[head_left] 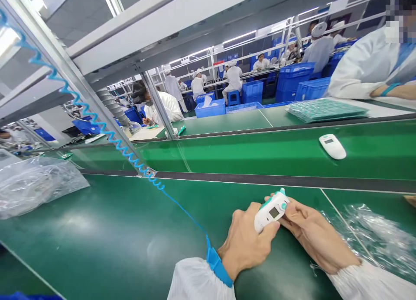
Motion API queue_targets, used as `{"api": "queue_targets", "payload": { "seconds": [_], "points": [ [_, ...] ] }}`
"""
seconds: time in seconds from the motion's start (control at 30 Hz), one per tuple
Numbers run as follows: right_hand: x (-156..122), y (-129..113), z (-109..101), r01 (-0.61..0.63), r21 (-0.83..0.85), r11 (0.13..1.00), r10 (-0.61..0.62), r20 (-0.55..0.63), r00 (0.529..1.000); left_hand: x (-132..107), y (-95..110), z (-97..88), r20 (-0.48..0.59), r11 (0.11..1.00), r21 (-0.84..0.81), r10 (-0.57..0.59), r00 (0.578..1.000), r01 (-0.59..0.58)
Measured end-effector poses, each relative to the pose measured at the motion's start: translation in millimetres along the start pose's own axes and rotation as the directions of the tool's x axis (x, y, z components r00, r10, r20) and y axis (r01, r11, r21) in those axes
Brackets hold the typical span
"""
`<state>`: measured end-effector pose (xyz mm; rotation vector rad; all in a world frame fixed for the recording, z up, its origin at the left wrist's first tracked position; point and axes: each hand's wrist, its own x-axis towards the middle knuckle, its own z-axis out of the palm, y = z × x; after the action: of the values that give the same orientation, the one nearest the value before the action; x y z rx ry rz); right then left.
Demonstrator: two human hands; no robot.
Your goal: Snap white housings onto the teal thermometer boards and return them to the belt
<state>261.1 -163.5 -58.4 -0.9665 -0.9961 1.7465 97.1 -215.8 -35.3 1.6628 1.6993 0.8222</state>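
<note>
Above the green work table (130, 230), my left hand (248, 237) is closed around the body of a white ear thermometer (270, 212). Teal trim, a small grey display and a round teal button show on its face, and its teal tip points up and away. Fingers of my right hand (308, 228) pinch the thermometer's right side near the button end. A blue wrist strap (218, 265) circles my left wrist, its coiled blue cord (121, 146) running up to the upper left.
Across the table runs a green conveyor belt (247, 150) carrying another white thermometer (332, 146) at right. Clear plastic bags lie at left (35, 183) and right (383, 235). A metal post (94, 101) rises at left. Beyond the belt are a co-worker's sleeve (354, 70) and stacked teal packs (328, 109).
</note>
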Motion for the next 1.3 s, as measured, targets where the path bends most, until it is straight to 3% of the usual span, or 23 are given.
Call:
{"api": "queue_targets", "payload": {
  "seconds": [0.07, 0.17, 0.2, 0.27, 0.37, 0.53, 0.6, 0.67, 0.73, 0.87, 1.0, 1.07, 1.13, 1.2, 1.3],
  "points": [
    [0, 1, 3, -0.020, -0.020, 1.000, 0.020, -0.003, 1.000, 3, -4, -0.2, 0.066, 0.996, -0.084, -0.001, 0.998, 0.006],
    [0, 1, 10, -0.025, -0.036, 0.999, 0.024, -0.020, 1.000, 12, -10, 0.5, 0.193, 0.923, -0.360, -0.069, 0.979, 0.136],
    [0, 2, 12, -0.007, -0.043, 0.999, 0.005, -0.040, 0.999, 16, -13, -0.4, 0.181, 0.880, -0.443, -0.100, 0.978, 0.172],
    [-1, 4, 14, 0.037, -0.062, 0.997, -0.042, -0.076, 0.996, 28, -18, -8.0, 0.047, 0.838, -0.514, -0.188, 0.981, 0.185],
    [1, 8, 12, 0.098, -0.064, 0.993, -0.103, -0.091, 0.990, 61, -28, -37.6, -0.164, 0.881, -0.424, -0.304, 0.939, 0.211],
    [5, 11, 9, 0.111, -0.020, 0.994, -0.112, -0.059, 0.992, 146, -40, -103.6, -0.238, 0.912, -0.273, -0.372, 0.897, 0.305],
    [5, 10, 10, 0.122, 0.001, 0.992, -0.122, -0.067, 0.990, 172, -46, -118.5, -0.330, 0.925, -0.185, -0.377, 0.866, 0.332],
    [4, 9, 11, 0.128, 0.012, 0.992, -0.127, -0.070, 0.989, 184, -55, -122.1, -0.430, 0.922, -0.079, -0.375, 0.821, 0.380],
    [4, 9, 11, 0.124, 0.018, 0.992, -0.123, -0.068, 0.990, 182, -65, -115.9, -0.512, 0.908, 0.033, -0.344, 0.787, 0.419],
    [9, 14, 9, 0.121, 0.020, 0.992, -0.120, -0.064, 0.991, 152, -80, -91.5, -0.609, 0.889, 0.221, -0.197, 0.769, 0.402],
    [14, 15, 11, 0.128, -0.049, 0.991, -0.130, -0.046, 0.990, 126, -86, -77.4, -0.658, 0.872, 0.278, -0.134, 0.741, 0.404],
    [11, 4, 10, 0.156, -0.176, 0.972, -0.166, -0.039, 0.985, 121, -86, -76.1, -0.680, 0.872, 0.269, -0.130, 0.722, 0.410],
    [3, -13, 2, 0.220, -0.412, 0.884, -0.271, -0.071, 0.960, 119, -87, -76.8, -0.693, 0.877, 0.247, -0.137, 0.707, 0.412],
    [-12, -32, -20, 0.230, -0.694, 0.682, -0.431, -0.128, 0.893, 120, -87, -77.9, -0.698, 0.886, 0.217, -0.154, 0.700, 0.410],
    [-51, -52, -76, -0.017, -0.938, 0.345, -0.598, -0.234, 0.766, 122, -88, -78.5, -0.699, 0.893, 0.174, -0.185, 0.691, 0.414]
  ]
}}
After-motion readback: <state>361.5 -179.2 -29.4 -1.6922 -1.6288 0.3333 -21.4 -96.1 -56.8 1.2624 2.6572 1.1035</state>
